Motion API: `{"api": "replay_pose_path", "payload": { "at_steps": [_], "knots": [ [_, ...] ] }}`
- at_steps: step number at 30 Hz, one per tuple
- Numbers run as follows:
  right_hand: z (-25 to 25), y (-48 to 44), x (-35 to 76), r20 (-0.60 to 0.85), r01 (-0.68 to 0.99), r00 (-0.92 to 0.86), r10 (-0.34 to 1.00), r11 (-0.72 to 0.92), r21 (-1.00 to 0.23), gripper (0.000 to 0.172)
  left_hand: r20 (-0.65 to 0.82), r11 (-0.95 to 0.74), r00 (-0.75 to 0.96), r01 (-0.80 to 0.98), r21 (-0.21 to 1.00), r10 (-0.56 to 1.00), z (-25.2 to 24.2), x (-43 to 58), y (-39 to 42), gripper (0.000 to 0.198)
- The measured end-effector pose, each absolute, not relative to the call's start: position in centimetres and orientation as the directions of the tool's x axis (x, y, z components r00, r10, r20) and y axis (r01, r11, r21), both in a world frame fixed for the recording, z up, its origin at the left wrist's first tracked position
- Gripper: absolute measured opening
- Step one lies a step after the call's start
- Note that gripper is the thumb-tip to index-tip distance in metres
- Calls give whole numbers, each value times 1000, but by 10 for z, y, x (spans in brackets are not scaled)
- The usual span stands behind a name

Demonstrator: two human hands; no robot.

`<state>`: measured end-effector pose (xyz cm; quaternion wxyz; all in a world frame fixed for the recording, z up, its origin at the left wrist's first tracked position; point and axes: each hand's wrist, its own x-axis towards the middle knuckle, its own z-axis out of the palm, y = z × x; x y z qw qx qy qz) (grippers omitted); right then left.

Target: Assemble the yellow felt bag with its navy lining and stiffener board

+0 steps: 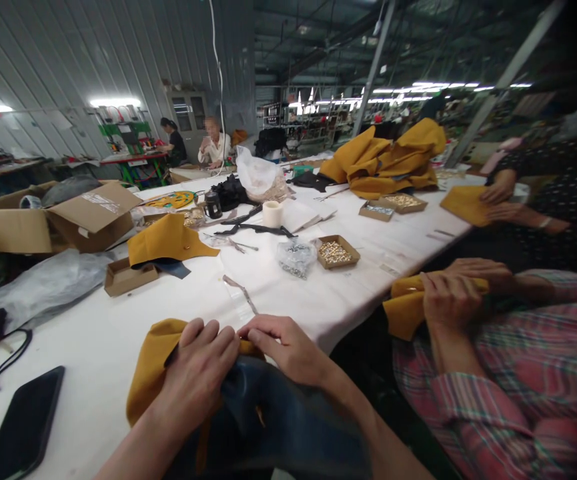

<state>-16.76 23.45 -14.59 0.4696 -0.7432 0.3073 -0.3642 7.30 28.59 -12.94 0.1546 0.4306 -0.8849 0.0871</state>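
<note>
At the near edge of the table, my left hand (pixel 199 363) is closed over the folded edge of a mustard-yellow leather-like piece (pixel 151 380) with a dark blue reverse side. My right hand (pixel 288 347) pinches the same edge a little to the right, its thumb and fingers close together. A small shiny metal bit seems to sit at the fold between the hands, too small to make out. The piece's dark blue side hangs toward me, with a slit-like yellow mark on it. Under my fingers, much of the fold is hidden.
On the white table (pixel 203 300) lie a phone (pixel 25 423), a small box of metal fittings (pixel 338 252), a bag of fittings (pixel 295 257), a tape roll (pixel 272 215) and another yellow piece (pixel 168 240). A co-worker's hands (pixel 451 300) work close on my right.
</note>
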Motion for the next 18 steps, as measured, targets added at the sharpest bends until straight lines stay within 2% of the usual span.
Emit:
{"api": "replay_pose_path", "payload": {
  "at_steps": [3,7,13,18],
  "knots": [
    [-155,235,-167,249,-70,480,-841,-320,-945,36,344,606,-580,-794,-40,-738,-133,68,279,15],
    [-171,235,-164,214,-49,395,-894,-253,-966,35,345,576,-559,-815,-62,-754,-141,61,273,19],
    [-185,234,-160,240,-6,315,-918,-255,-967,35,329,557,-539,-829,-45,-775,-146,59,268,20],
    [-204,206,-155,157,-89,335,-929,-197,-976,48,170,496,-495,-867,-37,-852,-115,53,234,27]
  ]
}}
